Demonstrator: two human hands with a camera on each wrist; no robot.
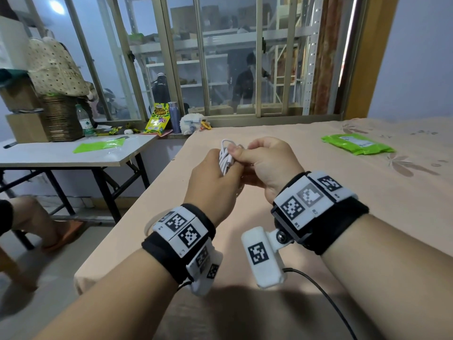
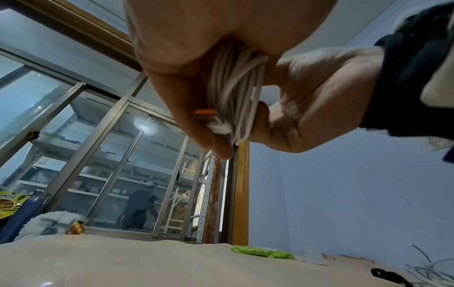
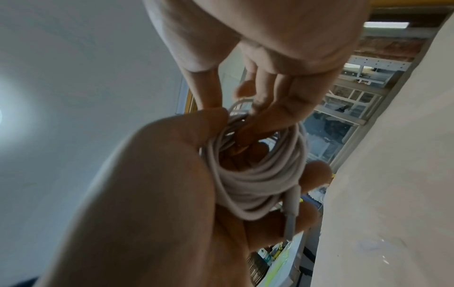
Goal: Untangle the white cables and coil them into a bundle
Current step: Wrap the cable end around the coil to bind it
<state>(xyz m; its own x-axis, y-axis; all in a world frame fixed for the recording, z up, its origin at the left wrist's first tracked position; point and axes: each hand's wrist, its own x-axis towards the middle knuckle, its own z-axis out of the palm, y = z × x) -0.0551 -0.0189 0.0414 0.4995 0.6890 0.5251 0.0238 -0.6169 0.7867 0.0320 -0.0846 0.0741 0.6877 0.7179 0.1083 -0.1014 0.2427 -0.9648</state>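
A white cable coil [image 1: 225,159] hangs between both hands, above the peach-covered surface [image 1: 306,143]. My left hand [image 1: 215,175] wraps its fingers round the looped strands [image 2: 236,91], and an orange-tipped plug [image 2: 205,112] lies against its fingers. My right hand [image 1: 264,157] pinches the coil's top, with its thumb [image 1: 236,153] on the strands. In the right wrist view, the right fingers [image 3: 272,97] reach into the loop [image 3: 258,178] and a white plug end [image 3: 292,205] hangs down. Both hands hide much of the coil.
A green packet [image 1: 355,143] lies on the cover at the far right. More loose white cables [image 2: 427,270] lie on the cover at the left wrist view's lower right. A folding table [image 1: 61,155] with a bottle and snack bags stands left, beside a person's leg [image 1: 31,217].
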